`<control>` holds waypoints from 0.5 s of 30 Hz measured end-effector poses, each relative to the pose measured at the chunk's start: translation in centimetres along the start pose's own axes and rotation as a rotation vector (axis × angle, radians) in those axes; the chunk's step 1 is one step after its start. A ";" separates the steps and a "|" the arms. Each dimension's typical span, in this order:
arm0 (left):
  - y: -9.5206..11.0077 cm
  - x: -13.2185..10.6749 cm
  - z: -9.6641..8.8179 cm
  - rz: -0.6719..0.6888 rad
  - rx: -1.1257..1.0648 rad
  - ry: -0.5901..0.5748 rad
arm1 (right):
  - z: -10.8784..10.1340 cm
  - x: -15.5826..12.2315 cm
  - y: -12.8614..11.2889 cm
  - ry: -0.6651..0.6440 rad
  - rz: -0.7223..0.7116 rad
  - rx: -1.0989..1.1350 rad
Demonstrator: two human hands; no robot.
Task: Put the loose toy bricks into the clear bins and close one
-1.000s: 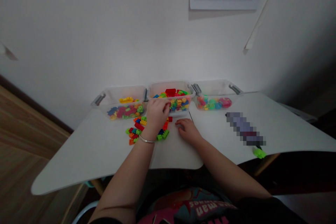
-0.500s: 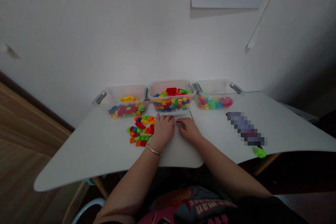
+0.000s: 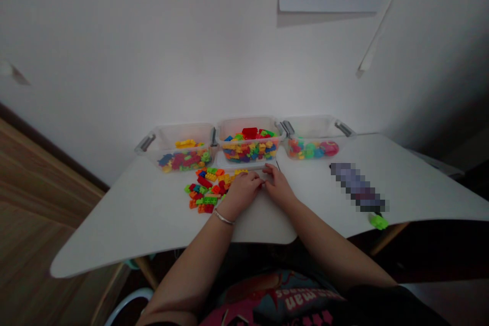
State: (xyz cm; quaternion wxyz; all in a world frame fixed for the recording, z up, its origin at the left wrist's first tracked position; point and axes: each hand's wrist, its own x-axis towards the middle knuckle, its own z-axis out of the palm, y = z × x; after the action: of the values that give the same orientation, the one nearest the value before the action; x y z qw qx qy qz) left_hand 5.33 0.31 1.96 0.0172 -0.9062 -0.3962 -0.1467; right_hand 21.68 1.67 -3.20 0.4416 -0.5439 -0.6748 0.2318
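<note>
In front of the middle bin, my two hands meet at the fingertips. My left hand [image 3: 243, 194], with a bracelet at the wrist, has its fingers bent together toward the right. My right hand [image 3: 279, 187] curls its thumb and fingers against them. Whatever lies between the fingertips is hidden or too small to make out. Just left of my left hand is a loose pile of coloured toy building bricks [image 3: 206, 191], partly covered by that hand. A few yellow bricks [image 3: 240, 171] show beyond its knuckles.
Along the wall stand three clear plastic bins: the left bin [image 3: 178, 135] and middle bin [image 3: 248, 121] with bricks, the right bin [image 3: 317, 125] with rounder coloured pieces. A blurred-out flat object [image 3: 357, 187] with a green piece [image 3: 378, 222] lies right on the white table [image 3: 153, 224].
My left hand has drawn back and right, uncovering yellow bricks behind it. My right hand's fingers have lifted and closed in, so the two hands now meet.
</note>
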 end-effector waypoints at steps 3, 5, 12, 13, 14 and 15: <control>0.1 0.0 -0.2 0.027 -0.037 -0.006 | -0.1 0.0 -0.2 -0.017 0.003 0.000; 0.1 0.0 -0.2 0.031 -0.051 0.001 | -0.3 0.0 -0.4 -0.033 0.007 -0.021; -0.6 -0.2 0.7 -0.078 -0.130 0.055 | -0.9 -0.1 -1.5 -0.145 -0.054 -0.229; -0.8 -0.3 0.9 -0.098 -0.164 0.078 | -0.9 -0.1 -1.6 -0.151 -0.072 -0.254; -1.0 -0.3 1.0 -0.119 -0.204 0.109 | -1.0 -0.2 -1.7 -0.156 -0.088 -0.274; -1.3 -0.2 1.1 -0.140 -0.246 0.149 | -1.0 -0.2 -1.8 -0.163 -0.102 -0.291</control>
State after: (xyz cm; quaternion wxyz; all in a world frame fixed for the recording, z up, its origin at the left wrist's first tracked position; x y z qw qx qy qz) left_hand 4.54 1.17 0.76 -0.0748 -0.8581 -0.4353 -0.2618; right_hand 21.58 0.79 -1.38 0.3130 -0.5465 -0.7617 0.1522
